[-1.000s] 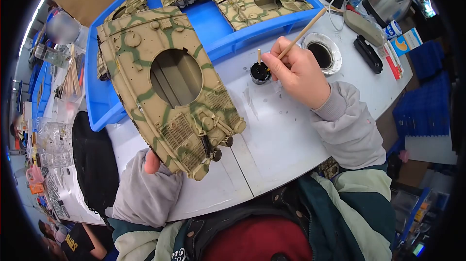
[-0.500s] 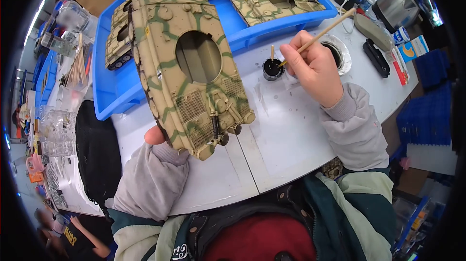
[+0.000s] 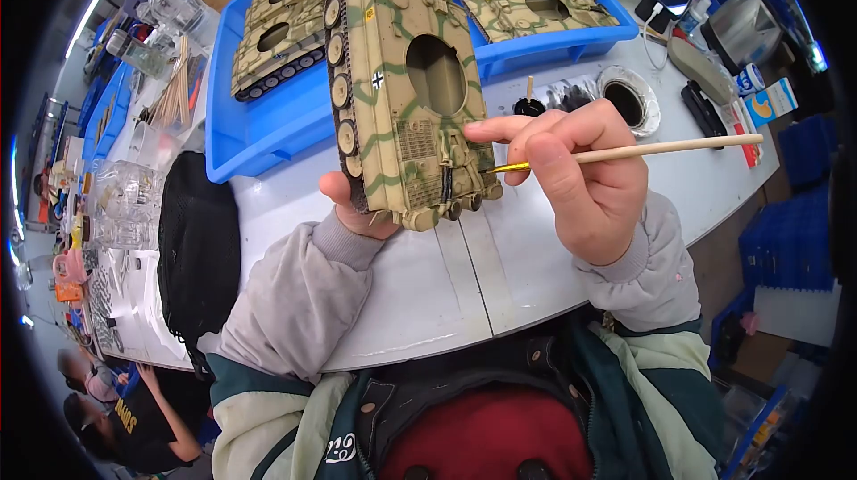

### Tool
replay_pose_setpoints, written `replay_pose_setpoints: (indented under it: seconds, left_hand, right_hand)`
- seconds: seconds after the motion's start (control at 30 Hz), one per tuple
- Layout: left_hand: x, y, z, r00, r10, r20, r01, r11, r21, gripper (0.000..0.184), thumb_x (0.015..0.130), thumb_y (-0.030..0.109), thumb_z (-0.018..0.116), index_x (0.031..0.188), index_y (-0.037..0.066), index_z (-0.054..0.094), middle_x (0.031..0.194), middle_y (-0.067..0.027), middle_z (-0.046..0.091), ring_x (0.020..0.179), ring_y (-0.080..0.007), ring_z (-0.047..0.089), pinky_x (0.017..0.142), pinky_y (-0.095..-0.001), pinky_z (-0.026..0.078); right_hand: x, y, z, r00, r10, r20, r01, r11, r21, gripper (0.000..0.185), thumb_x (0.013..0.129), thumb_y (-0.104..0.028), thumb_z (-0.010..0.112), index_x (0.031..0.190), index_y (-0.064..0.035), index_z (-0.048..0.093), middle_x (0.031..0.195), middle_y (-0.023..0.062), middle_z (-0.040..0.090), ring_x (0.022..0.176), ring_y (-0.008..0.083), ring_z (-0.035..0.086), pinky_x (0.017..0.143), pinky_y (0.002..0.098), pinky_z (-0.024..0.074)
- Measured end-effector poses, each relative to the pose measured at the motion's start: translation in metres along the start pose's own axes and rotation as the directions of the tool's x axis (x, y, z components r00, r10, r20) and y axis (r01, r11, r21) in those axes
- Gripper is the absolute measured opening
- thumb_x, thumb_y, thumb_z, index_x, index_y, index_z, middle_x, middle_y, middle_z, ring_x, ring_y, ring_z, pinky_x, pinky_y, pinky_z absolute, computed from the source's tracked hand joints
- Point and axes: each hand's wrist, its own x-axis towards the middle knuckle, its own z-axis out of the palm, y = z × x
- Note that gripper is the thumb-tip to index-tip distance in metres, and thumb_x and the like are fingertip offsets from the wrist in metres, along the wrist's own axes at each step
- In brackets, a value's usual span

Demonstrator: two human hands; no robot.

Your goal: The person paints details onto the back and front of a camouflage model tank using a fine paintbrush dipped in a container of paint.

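A camouflaged tank hull [image 3: 390,96] was held up on the near side of the blue tray [image 3: 252,136], its far end overlapping the tray in view and its grilled end toward the person. The left hand [image 3: 359,209] clasped the hull from below at its near left side, the thumb in sight and the other fingers mostly hidden beneath. The right hand [image 3: 600,183], off the tray's near right side, pinched a slim wooden brush [image 3: 669,146], the index finger extended over the hull's grilled end; the bristles were at that end's right edge, though whether they touched it could not be told. A small black pot [image 3: 528,108] and a white-rimmed cup [image 3: 653,106] stood near the tray's right front. Other hulls [image 3: 509,21] in similar camouflage lay inside the tray, and a black pouch [image 3: 198,248] lay to its near left.
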Motion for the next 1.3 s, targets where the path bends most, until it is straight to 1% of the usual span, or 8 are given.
replay_pose_setpoints:
  seconds: [0.07, 0.13, 0.43, 0.63, 0.8, 0.97, 1.03, 1.3]
  left_hand:
    - [0.001, 0.000, 0.003, 1.000, -0.005, -0.001, 0.005, 1.000, 0.011, 0.112, 0.058, 0.072, 0.067, 0.139, 0.004, 0.027, 0.137, -0.0134, 0.040, 0.122, -0.0267, 0.044, 0.099, -0.0451, 0.042]
    - [0.002, 0.001, 0.004, 1.000, -0.006, -0.001, 0.006, 1.000, 0.018, 0.113, 0.058, 0.072, 0.067, 0.139, 0.004, 0.028, 0.137, -0.0136, 0.040, 0.122, -0.0268, 0.044, 0.099, -0.0449, 0.041]
    - [0.011, 0.013, 0.055, 0.998, -0.057, 0.012, 0.055, 0.988, 0.142, 0.106, 0.063, 0.081, 0.053, 0.135, 0.007, 0.034, 0.126, -0.0132, 0.049, 0.104, -0.0245, 0.056, 0.074, -0.0390, 0.050]
    - [-0.003, 0.028, 0.109, 0.908, -0.087, -0.411, 0.206, 0.945, 0.255, 0.099, 0.066, 0.086, 0.041, 0.128, 0.008, 0.044, 0.112, -0.0094, 0.059, 0.086, -0.0196, 0.059, 0.060, -0.0305, 0.046]
    - [-0.008, 0.036, 0.118, 0.895, -0.027, -0.445, 0.200, 0.917, 0.345, 0.096, 0.069, 0.085, 0.038, 0.127, 0.008, 0.046, 0.108, -0.0080, 0.061, 0.082, -0.0174, 0.059, 0.056, -0.0280, 0.045]
    - [-0.011, 0.036, 0.125, 0.865, -0.017, -0.502, 0.209, 0.921, 0.329, 0.093, 0.073, 0.083, 0.034, 0.126, 0.008, 0.046, 0.105, -0.0071, 0.062, 0.079, -0.0167, 0.059, 0.054, -0.0267, 0.044]
    - [-0.011, 0.038, 0.129, 0.858, -0.025, -0.513, 0.230, 0.912, 0.340, 0.091, 0.074, 0.082, 0.033, 0.126, 0.008, 0.046, 0.105, -0.0069, 0.062, 0.079, -0.0165, 0.059, 0.054, -0.0267, 0.044]
    - [-0.013, 0.041, 0.130, 0.848, -0.024, -0.529, 0.251, 0.898, 0.362, 0.089, 0.075, 0.081, 0.035, 0.125, 0.008, 0.046, 0.102, -0.0066, 0.063, 0.074, -0.0153, 0.060, 0.050, -0.0254, 0.043]
  right_hand:
    - [-0.001, 0.002, 0.002, 0.998, -0.006, 0.066, 0.011, 0.996, -0.085, 0.007, 0.096, -0.006, 0.040, 0.091, -0.0019, 0.040, 0.073, 0.0086, 0.054, 0.065, 0.0125, 0.054, 0.087, 0.0531, 0.0475]
    - [-0.002, 0.006, 0.005, 0.998, 0.022, -0.052, -0.022, 1.000, 0.000, 0.010, 0.091, -0.005, 0.053, 0.084, 0.0005, 0.050, 0.076, 0.0069, 0.058, 0.088, 0.0188, 0.064, 0.072, 0.0268, 0.0505]
    - [0.009, -0.011, 0.012, 0.984, 0.148, -0.100, -0.130, 0.977, 0.170, 0.014, 0.094, -0.011, 0.051, 0.086, 0.0008, 0.049, 0.084, 0.0104, 0.061, 0.072, 0.0100, 0.059, 0.063, 0.0204, 0.0487]
    - [0.026, -0.030, 0.018, 0.988, 0.148, 0.039, -0.152, 0.979, 0.135, 0.015, 0.094, -0.011, 0.051, 0.085, 0.0009, 0.049, 0.081, 0.0085, 0.060, 0.079, 0.0128, 0.063, 0.063, 0.0212, 0.0502]
    - [0.036, -0.037, 0.021, 0.964, 0.204, 0.169, -0.209, 0.978, 0.013, 0.011, 0.097, -0.009, 0.041, 0.089, -0.0007, 0.042, 0.076, 0.0084, 0.057, 0.085, 0.0226, 0.064, 0.083, 0.0370, 0.0513]
    - [0.023, -0.034, 0.032, 0.977, 0.213, 0.031, -0.215, 0.962, 0.169, 0.015, 0.093, -0.010, 0.051, 0.084, 0.0020, 0.049, 0.085, 0.0121, 0.061, 0.078, 0.0131, 0.062, 0.064, 0.0214, 0.0504]
    - [0.020, -0.034, 0.027, 0.975, 0.177, 0.131, -0.178, 0.984, -0.009, 0.011, 0.097, -0.009, 0.041, 0.090, -0.0002, 0.041, 0.075, 0.0115, 0.057, 0.091, 0.0270, 0.063, 0.084, 0.0402, 0.0511]
    - [0.016, -0.033, 0.027, 0.981, 0.162, 0.109, -0.159, 0.987, -0.030, 0.008, 0.095, -0.006, 0.044, 0.092, 0.0008, 0.041, 0.078, 0.0129, 0.059, 0.091, 0.0288, 0.064, 0.082, 0.0386, 0.0510]
